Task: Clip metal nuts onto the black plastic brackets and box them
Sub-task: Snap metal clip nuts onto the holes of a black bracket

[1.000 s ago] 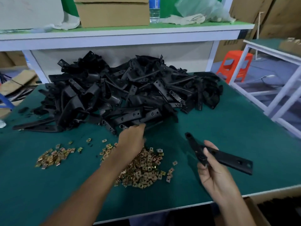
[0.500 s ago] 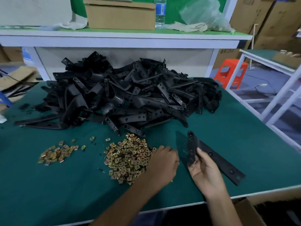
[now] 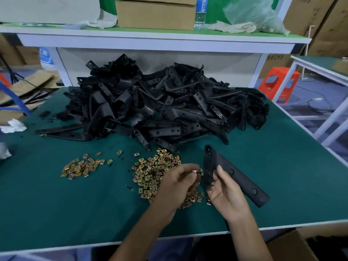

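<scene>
My right hand (image 3: pixel 227 193) grips a long black plastic bracket (image 3: pixel 243 182) near its short bent end, above the table's front. My left hand (image 3: pixel 176 185) pinches a small brass-coloured metal nut (image 3: pixel 198 172) at its fingertips, right beside the bracket's short end. Under and left of that hand lies the main heap of metal nuts (image 3: pixel 154 172). A smaller heap of nuts (image 3: pixel 81 167) lies further left. A big pile of black brackets (image 3: pixel 154 104) covers the back of the green table (image 3: pixel 56 204).
An open cardboard box (image 3: pixel 293 245) stands below the table's front edge at lower right. A white shelf (image 3: pixel 150 40) with a carton and a water bottle runs behind the pile. An orange stool (image 3: pixel 278 83) and a white frame stand to the right.
My left hand came back from the bracket pile across the nut heap and now holds a nut at the bracket's end. My right hand brought the bracket closer and more upright.
</scene>
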